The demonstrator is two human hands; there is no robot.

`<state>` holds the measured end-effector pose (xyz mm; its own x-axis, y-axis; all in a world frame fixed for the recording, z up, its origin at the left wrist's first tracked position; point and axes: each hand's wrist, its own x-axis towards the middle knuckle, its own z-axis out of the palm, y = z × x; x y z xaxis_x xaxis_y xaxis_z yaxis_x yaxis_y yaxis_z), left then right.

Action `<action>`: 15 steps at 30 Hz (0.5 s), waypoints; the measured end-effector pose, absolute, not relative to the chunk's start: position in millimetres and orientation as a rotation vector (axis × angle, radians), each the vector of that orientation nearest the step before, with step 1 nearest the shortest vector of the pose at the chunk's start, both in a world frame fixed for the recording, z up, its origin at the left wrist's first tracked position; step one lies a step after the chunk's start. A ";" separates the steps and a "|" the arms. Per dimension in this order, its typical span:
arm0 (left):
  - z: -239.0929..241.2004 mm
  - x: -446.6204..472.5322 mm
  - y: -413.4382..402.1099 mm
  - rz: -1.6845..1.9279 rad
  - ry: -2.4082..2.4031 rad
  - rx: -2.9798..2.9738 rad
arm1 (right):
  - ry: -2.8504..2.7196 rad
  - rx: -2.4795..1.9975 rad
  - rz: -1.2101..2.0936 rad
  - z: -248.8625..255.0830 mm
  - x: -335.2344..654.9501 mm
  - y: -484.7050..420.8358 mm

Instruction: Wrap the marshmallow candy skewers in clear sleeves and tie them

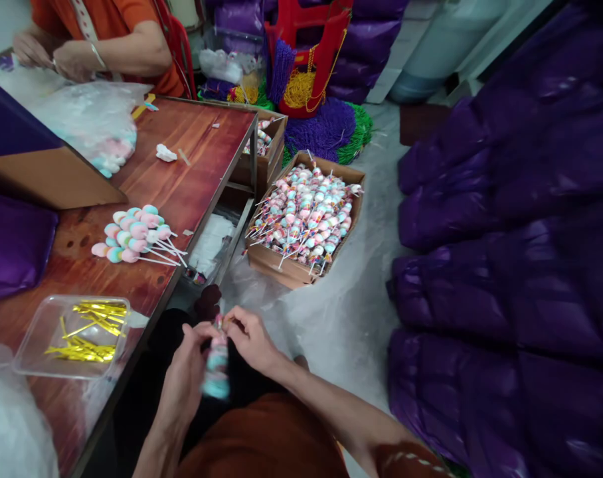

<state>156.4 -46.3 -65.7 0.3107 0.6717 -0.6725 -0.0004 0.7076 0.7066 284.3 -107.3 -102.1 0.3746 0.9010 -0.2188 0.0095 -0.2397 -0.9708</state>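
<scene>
Over my lap, my left hand (184,365) is closed around the neck of a marshmallow lollipop (217,365), its pink, white and blue puffs hanging downward and blurred by motion. The white stick points up and away from me. My right hand (252,337) pinches at the same neck; a small gold-coloured bit at its fingertips looks like a twist tie. To the left, a clear plastic tub (35,332) holds gold twist ties (89,348) on the table. Beyond it lies a pile of unwrapped marshmallow lollipops (132,232), sticks toward the table edge.
A carton (276,265) full of wrapped lollipops stands on the floor ahead. On the wooden table (182,179) are a cardboard box (52,176) and a bag of marshmallows (107,126). Purple bundles (481,285) line the right. A co-worker (137,46) sits across; a red stool (301,33) stands behind.
</scene>
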 end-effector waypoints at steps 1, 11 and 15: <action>-66.5 157.1 -47.3 0.459 1.251 0.761 | -0.824 -1.569 1.042 -100.7 286.3 -106.8; -85.8 189.9 -59.9 0.594 1.355 0.632 | -0.635 -1.365 1.162 -99.1 288.8 -119.2; -96.2 197.7 -59.2 0.659 1.334 0.900 | -0.759 -1.425 1.125 -100.9 291.4 -124.1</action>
<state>197.7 -59.2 -96.2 0.1457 0.8370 -0.5274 0.0903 0.5196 0.8496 291.4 -124.1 -100.9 0.3408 0.9145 -0.2180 -0.1401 -0.1800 -0.9737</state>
